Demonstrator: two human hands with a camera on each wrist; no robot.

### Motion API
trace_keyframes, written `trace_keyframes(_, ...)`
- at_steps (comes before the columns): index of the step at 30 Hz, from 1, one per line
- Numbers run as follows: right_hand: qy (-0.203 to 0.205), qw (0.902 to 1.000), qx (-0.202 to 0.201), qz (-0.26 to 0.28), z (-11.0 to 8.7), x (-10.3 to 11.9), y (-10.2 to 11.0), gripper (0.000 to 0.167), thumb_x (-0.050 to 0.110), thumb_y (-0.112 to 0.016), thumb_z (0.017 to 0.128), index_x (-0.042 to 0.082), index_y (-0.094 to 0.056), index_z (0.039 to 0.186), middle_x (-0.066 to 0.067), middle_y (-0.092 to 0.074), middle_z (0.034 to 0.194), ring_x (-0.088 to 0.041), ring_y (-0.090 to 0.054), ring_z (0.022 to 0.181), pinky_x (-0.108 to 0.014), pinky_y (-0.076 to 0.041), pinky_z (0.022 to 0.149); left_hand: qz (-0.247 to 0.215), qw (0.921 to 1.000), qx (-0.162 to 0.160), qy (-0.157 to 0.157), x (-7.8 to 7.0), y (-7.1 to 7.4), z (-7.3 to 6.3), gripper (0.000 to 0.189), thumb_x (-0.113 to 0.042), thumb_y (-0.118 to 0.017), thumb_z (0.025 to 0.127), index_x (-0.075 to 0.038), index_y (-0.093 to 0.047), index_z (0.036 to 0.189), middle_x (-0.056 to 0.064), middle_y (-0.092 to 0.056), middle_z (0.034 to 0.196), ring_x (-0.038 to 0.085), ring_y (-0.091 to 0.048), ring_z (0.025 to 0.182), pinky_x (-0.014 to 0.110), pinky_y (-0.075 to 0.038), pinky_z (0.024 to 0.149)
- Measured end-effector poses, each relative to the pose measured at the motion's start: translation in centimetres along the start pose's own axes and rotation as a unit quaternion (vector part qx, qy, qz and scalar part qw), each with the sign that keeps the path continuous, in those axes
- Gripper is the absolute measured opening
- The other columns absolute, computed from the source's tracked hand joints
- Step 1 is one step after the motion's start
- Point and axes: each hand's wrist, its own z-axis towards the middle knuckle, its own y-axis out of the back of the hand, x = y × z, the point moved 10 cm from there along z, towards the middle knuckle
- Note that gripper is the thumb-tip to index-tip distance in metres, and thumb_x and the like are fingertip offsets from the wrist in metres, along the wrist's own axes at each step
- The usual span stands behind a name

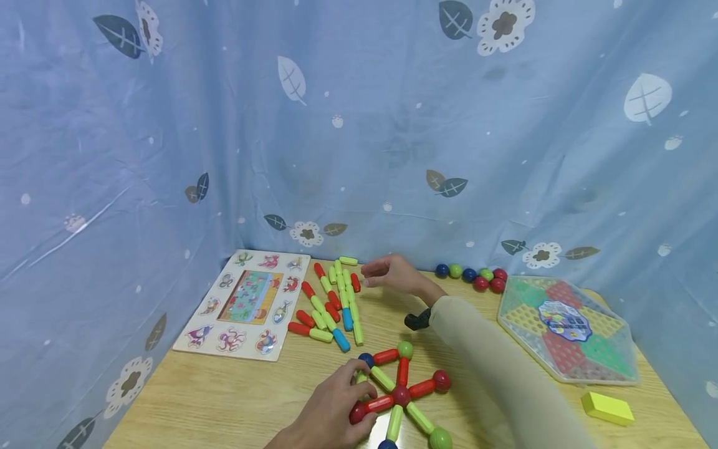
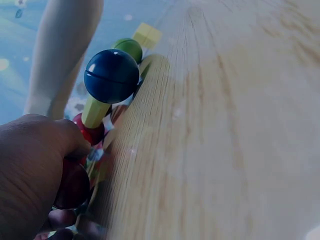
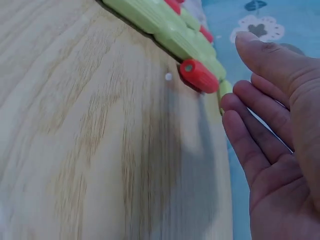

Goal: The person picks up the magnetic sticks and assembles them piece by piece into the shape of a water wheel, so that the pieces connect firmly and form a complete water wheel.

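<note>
A star-shaped build of magnetic rods and balls lies on the table, with a red ball (image 1: 401, 396) at its hub. My left hand (image 1: 331, 408) grips the red ball (image 1: 357, 412) at its left side, fingers curled over the adjoining rods. The left wrist view shows that ball (image 2: 72, 185) under the thumb, with a blue ball (image 2: 111, 76) beyond. My right hand (image 1: 395, 274) hovers beside the loose rods at the back, its fingers extended and holding nothing. Nearest to it is a short red rod (image 3: 199, 76), beside several yellow-green rods (image 3: 175, 37).
A picture puzzle board (image 1: 202, 299) lies at the left. Several loose balls (image 1: 469, 275) line the back, right of my right hand. A hexagonal board game case (image 1: 594, 337) and a yellow block (image 1: 607, 408) are at the right. A patterned curtain (image 1: 370, 125) hangs behind.
</note>
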Motion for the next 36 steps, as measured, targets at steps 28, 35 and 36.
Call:
trace_keyframes(28, 0.051, 0.9882, 0.002, -0.144, -0.5, 2.1, -1.8, 0.019, 0.014, -0.079, 0.102, 0.005, -0.082, 0.118, -0.004, -0.083, 0.110, -0.012, -0.074, 0.098, -0.032, -0.060, 0.089, -0.001, 0.9999, 0.009, 0.007, -0.2, -0.2, 0.0, 0.020, -0.040, -0.082, 0.096, -0.029, -0.080, 0.112, -0.001, -0.059, 0.141, 0.002, -0.051, 0.097, 0.019, -0.050, 0.081)
trace_keyframes(35, 0.060, 0.9942, 0.003, -0.089, -4.7, 2.9, -0.6, 0.026, 0.016, -0.071, 0.108, 0.002, -0.077, 0.129, -0.004, -0.081, 0.116, -0.011, -0.074, 0.099, -0.029, -0.060, 0.088, 0.005, 1.0000, -0.007, -0.001, -0.3, 0.0, 0.0, 0.017, -0.036, -0.083, 0.095, -0.027, -0.079, 0.110, -0.002, -0.059, 0.138, 0.003, -0.049, 0.096, 0.019, -0.046, 0.080)
trace_keyframes(36, 0.054, 0.9957, 0.002, -0.075, -5.4, 2.9, -0.4, 0.027, 0.016, -0.071, 0.108, 0.001, -0.076, 0.130, -0.004, -0.080, 0.117, -0.011, -0.074, 0.100, -0.029, -0.060, 0.088, 0.006, 0.9999, -0.009, -0.002, -0.3, 0.0, 0.0, 0.017, -0.035, -0.083, 0.095, -0.027, -0.079, 0.109, -0.002, -0.059, 0.138, 0.003, -0.049, 0.096, 0.019, -0.046, 0.080)
